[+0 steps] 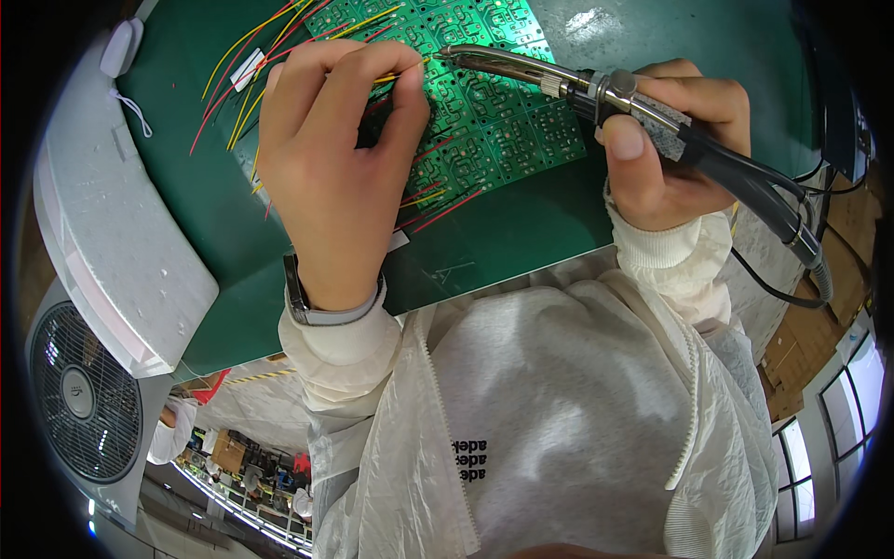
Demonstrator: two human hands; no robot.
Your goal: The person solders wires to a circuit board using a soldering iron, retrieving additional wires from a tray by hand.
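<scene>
left fingers pinch a yellow wire; right fingers grip a soldering iron.

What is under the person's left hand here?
To the right of the left hand, a green circuit board panel shows, and red and yellow wires stick out on both sides. Whatever lies directly beneath the palm is covered and cannot be seen.

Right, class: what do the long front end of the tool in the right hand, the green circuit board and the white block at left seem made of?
Tool's front end: metal, polished, judging by bright reflections.
Circuit board: probably resin laminate, with a glossy green coating that catches light.
White block: likely plastic foam, matte, with small pits.
</scene>
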